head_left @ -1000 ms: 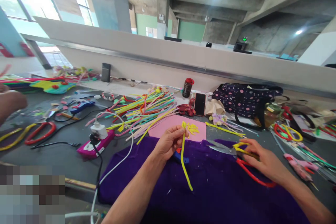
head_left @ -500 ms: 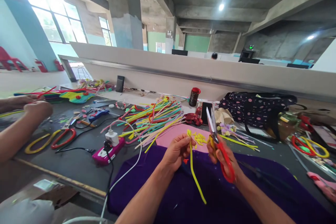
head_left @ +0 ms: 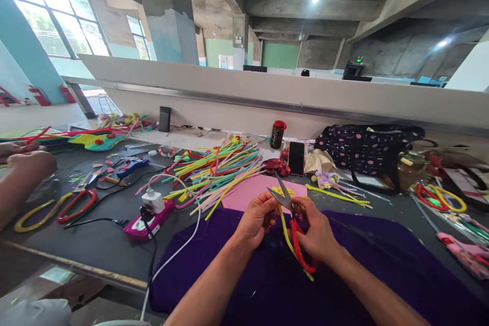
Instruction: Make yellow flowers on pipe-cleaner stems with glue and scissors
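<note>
In the head view my left hand (head_left: 259, 218) pinches a yellow pipe cleaner (head_left: 284, 229), whose long end hangs down to the right. My right hand (head_left: 316, 226) grips red-handled scissors (head_left: 296, 244) by the loops. Their blades are spread and lie close to my left fingertips, by the pipe cleaner; whether they touch it I cannot tell. Behind the blades is a pink sheet (head_left: 244, 194) with small yellow cut pieces (head_left: 286, 191) on it, partly hidden. A dark purple cloth (head_left: 214, 265) lies beneath both hands.
Many colourful pipe cleaners (head_left: 217, 168) lie in a heap left of centre. A magenta power strip (head_left: 148, 221) with cables stands nearer. Behind are a phone (head_left: 296, 158), a dark bottle (head_left: 277, 135) and a patterned bag (head_left: 362, 155). Another person's hand (head_left: 32, 163) is at far left.
My right hand has brought the scissors down and left to my left fingertips; the blades now stand wider apart. The view has shifted slightly right and down.
</note>
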The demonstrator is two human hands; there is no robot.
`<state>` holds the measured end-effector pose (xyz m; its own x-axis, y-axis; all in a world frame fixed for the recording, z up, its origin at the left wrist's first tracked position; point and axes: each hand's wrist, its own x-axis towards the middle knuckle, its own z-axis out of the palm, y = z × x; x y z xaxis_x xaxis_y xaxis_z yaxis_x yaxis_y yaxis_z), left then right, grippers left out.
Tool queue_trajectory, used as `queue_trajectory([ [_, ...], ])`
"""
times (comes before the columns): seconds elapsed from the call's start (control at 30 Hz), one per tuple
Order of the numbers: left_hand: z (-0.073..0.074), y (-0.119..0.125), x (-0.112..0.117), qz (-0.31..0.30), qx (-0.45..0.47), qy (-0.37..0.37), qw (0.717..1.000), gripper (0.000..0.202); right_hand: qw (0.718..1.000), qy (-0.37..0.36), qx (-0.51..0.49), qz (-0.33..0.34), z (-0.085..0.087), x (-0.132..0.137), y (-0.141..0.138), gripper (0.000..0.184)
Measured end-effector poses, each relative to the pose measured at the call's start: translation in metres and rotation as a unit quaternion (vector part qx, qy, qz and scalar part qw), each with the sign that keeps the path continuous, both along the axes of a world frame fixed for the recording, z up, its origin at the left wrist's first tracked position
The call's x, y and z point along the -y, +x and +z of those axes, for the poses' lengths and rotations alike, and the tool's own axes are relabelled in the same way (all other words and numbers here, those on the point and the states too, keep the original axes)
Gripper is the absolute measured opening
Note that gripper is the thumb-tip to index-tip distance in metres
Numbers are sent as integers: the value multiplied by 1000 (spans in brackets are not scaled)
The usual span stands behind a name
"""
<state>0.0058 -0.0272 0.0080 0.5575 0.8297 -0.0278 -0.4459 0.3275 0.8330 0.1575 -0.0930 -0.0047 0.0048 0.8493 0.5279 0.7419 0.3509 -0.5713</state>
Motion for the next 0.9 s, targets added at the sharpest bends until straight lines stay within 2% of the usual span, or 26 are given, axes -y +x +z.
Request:
queue_trajectory([
  [0.37,2,3,0,6,-40,1,999,24,999,41,34,-10,2,1,1,52],
  [0.9,-7,2,-2,6,-46,51,998,20,999,25,24,8,-1,2,0,54],
])
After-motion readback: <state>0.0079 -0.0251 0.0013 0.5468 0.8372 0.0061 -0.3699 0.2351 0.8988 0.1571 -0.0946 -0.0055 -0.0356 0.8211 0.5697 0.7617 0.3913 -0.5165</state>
